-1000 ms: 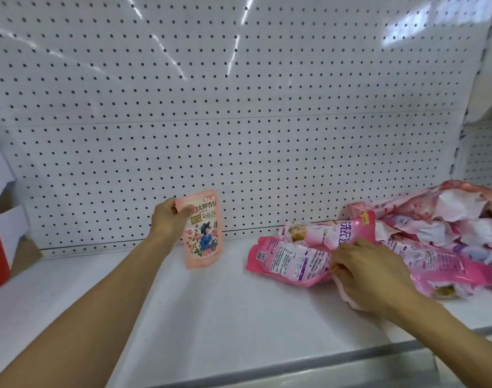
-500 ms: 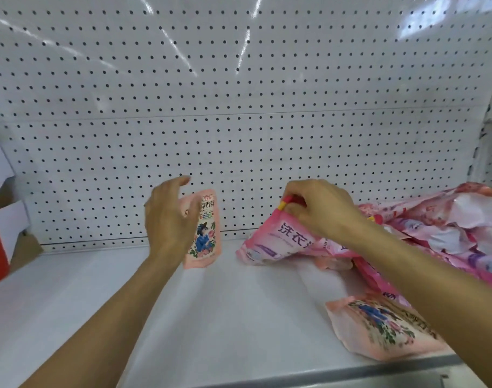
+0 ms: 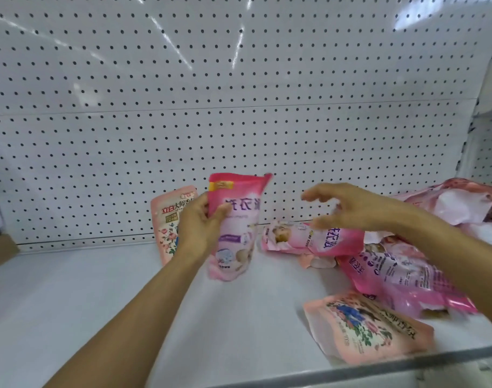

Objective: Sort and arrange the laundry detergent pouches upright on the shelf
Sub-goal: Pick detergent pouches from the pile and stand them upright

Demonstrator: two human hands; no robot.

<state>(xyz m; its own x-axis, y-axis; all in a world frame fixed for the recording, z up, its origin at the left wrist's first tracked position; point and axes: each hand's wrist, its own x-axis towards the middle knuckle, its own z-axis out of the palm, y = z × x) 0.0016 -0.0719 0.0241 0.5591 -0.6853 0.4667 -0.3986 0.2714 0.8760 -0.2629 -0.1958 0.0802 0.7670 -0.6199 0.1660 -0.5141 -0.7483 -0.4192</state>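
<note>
Head view: flat pouches (image 3: 390, 278) crowd shelf (image 3: 85, 303) right; pegboard (image 3: 239, 107) behind.

Bright, even, cool light from above. Streaks of glare across the pegboard (image 3: 239, 79), with a bluish patch far right. Soft, faint shadows on the shelf (image 3: 85, 303). Motion blur on the right hand (image 3: 351, 208) and on the pouch (image 3: 236, 228) in the left hand (image 3: 197, 228). Wide-angle bending at the edges, strongest right.
</note>
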